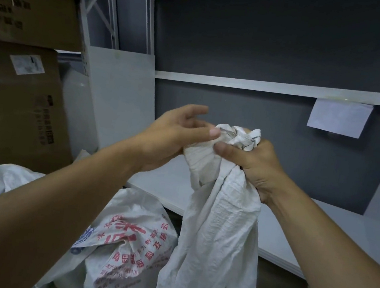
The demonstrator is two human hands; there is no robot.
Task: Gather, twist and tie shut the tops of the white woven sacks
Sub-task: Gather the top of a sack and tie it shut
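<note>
**A:** Where is the sack being worked on?

**B:** The white woven sack (219, 231) hangs in the middle of the view, just in front of the white shelf board (331, 235). Its top is bunched into a crumpled neck and lifted above the board.

**A:** Who has hold of it?

**B:** The right hand (251, 161) is clenched round the gathered neck. Its thumb lies across the near side, and crinkled fabric sticks out above the fist.

**A:** And the other hand?

**B:** The left hand (173, 134) comes in from the left. Its thumb (209, 133) is laid on a folded lobe of the sack's top, touching it. The forefinger is straight and clear of the cloth. The other fingers are behind the fabric, so I cannot tell whether that hand is pinching the lobe or only pressing on it.

**A:** What else is around?

**B:** A printed sack (128, 244) with red characters slumps near and to the left, just beside the held one. Another white sack (7, 179) lies farther left, below the left forearm. Two stacked cardboard boxes (25, 56) fill the far left. A sheet of paper (340, 119) hangs from a white rail (263, 85) on the dark grey back wall (268, 45).
</note>
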